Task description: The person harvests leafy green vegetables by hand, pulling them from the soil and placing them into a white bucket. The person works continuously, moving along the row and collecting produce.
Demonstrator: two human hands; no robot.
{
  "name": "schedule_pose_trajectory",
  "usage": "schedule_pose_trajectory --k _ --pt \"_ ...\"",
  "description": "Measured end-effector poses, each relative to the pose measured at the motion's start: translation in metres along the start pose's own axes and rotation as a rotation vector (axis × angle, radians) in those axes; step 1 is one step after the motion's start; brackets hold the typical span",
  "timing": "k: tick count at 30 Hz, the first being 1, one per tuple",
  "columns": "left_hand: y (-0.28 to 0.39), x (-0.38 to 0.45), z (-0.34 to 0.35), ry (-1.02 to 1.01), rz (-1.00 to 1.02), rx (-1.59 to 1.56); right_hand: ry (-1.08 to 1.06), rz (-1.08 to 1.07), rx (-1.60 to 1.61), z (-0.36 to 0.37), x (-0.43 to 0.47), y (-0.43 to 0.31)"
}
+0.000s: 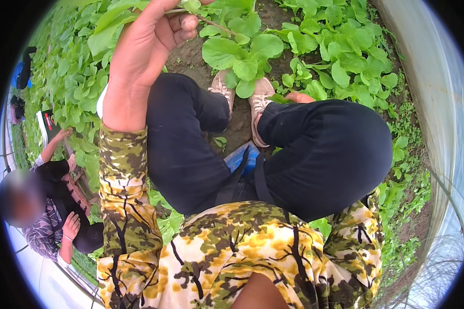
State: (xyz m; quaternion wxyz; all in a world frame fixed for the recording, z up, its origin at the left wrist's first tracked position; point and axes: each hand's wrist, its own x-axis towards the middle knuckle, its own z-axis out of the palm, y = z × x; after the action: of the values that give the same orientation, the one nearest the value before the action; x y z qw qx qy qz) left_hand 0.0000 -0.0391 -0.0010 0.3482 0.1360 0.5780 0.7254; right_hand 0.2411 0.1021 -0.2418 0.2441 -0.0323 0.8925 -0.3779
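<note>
My left hand point(150, 46) is raised at the top of the view, its fingers closed around the stems of a leafy green plant point(110, 29). Broad leaves spread out to the left of the wrist, and a thin reddish root or stem point(218, 26) trails to the right of the fingers. Only part of my right hand point(299, 97) shows past my right knee, low among the greens; its fingers are mostly hidden. A dark green leaf point(279, 99) lies beside it. Between my shoes, a cluster of rounded leafy greens point(245, 58) grows from the soil.
Dense leafy greens point(344, 50) grow on both sides. Plastic sheeting point(429, 77) walls the right edge. Beneath me is a blue seat point(241, 158) with black straps. At left another person point(54, 216) sits low, one arm reaching to a dark crate-like object point(48, 125).
</note>
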Motion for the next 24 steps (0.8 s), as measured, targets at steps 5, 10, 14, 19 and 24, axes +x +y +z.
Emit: schedule_pose_trajectory --k 5,10,14,19,24 --pt "-0.001 0.005 0.002 -0.043 0.034 -0.006 -0.291 -0.379 -0.100 0.036 0.047 -0.001" --pt "0.001 0.001 -0.004 -0.027 0.048 0.037 -0.806 -1.203 0.138 0.064 0.141 0.047" --pt "-0.007 0.019 0.007 -0.277 0.166 -0.115 -0.938 -1.255 0.373 0.041 0.148 0.173" --pt "0.004 0.002 -0.003 -0.174 0.008 0.091 -0.809 -1.195 0.235 -0.005 0.148 0.077" --pt "-0.004 0.012 0.003 -0.207 -0.003 0.097 -0.328 -0.268 -0.087 0.002 0.042 0.069"
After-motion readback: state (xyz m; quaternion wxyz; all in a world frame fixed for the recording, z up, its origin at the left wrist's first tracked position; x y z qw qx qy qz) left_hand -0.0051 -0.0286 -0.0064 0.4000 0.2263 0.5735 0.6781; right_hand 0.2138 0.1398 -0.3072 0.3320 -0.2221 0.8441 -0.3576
